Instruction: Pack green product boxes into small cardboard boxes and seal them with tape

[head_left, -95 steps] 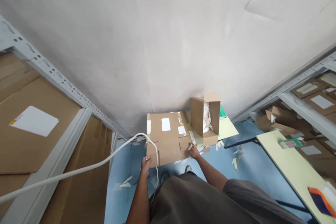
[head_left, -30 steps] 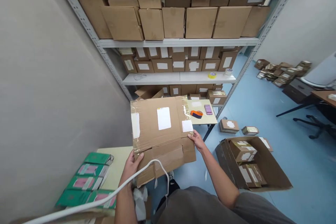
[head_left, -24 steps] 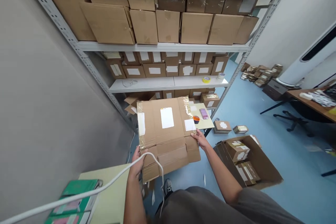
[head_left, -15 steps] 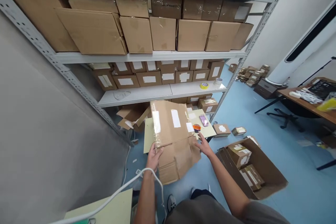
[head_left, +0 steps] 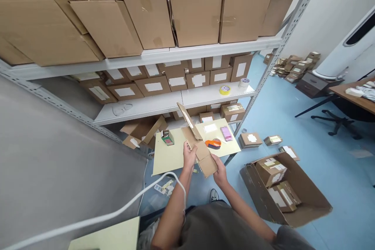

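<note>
Standing beyond the left grip point(head_left: 190, 157) and right grip point(head_left: 220, 172), a metal rack point(head_left: 211, 49) bears boxes point(head_left: 196, 19); rightward of the right grip sits a large open carton point(head_left: 310, 187); just beyond both spreads the desk point(head_left: 170, 158); between them is folded cardboard point(head_left: 202, 150), each grip closed on an edge; left of the left grip stands a small green box point(head_left: 167, 138); just beyond the right lies an orange-and-dark-blue object point(head_left: 213, 143).

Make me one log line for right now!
left hand: holding cardboard; right hand: holding cardboard; cardboard: bent; on table: green box
</note>
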Tool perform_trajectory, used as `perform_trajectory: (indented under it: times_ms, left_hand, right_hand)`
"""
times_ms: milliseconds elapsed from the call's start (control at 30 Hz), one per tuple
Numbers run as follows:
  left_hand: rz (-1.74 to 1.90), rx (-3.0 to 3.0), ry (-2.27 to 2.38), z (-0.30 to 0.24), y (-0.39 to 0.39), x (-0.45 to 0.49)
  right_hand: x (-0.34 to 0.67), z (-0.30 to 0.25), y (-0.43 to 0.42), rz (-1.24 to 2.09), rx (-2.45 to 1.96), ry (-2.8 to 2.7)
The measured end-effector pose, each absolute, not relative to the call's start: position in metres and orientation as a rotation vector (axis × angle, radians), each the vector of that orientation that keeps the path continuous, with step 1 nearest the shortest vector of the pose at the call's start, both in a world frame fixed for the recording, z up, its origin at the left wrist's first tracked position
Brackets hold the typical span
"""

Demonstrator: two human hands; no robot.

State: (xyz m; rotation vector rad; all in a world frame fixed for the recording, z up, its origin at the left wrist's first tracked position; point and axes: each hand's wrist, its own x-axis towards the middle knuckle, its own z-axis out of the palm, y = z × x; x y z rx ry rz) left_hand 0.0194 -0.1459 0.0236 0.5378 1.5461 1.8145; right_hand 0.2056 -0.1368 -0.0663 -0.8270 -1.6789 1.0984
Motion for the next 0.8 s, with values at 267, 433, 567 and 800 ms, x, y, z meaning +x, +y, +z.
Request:
perform_trajectory:
  times_ms: [267, 433, 567, 800]
  left_hand:
    - [1.571, 0.654, 1.926, 0.0, -0.15, -0.059]
    - [1.035, 0.706, 2.586, -0.023, -0.151, -0.167]
    - [0.741, 0.705, 2.598, -0.036, -0.134, -0.226]
    - [0.647, 0.906, 2.398, -0.055, -0.105, -0.29]
  right_hand:
    - [0.239, -0.055, -0.049, 1.198, -0.879, -1.563]
    - [0.238, -0.05, -0.038, 1.293, -0.914, -1.565]
    - [0.224, -0.041, -0.036, 1.339, -0.945, -1.621]
    - [0.185, -0.031, -0.025, 1.397, -0.976, -1.761]
